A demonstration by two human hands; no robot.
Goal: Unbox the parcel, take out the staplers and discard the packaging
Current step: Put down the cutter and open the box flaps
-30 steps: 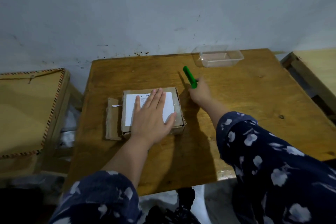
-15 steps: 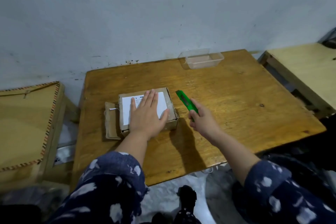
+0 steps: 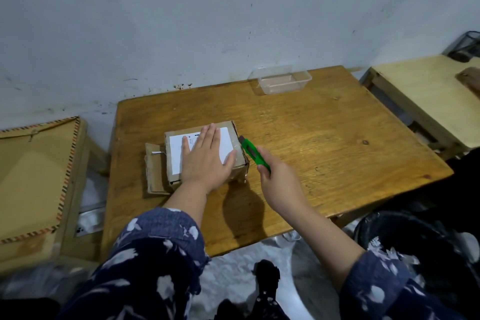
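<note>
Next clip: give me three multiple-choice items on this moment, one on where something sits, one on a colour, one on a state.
1. Where is the clear plastic container?
A. At the table's far edge, by the wall
B. On top of the parcel
C. On the floor

2. What colour is the utility knife?
A. Red
B. Green
C. Yellow

3. What is the left hand doing?
A. Lying flat on the parcel
B. Gripping the knife
C. Lifting the container

Key: 1 A, the clear plastic container stands at the back of the table. 2 B, the utility knife held in the right hand is green. 3 A, the left hand rests, fingers straight, on the parcel.
</note>
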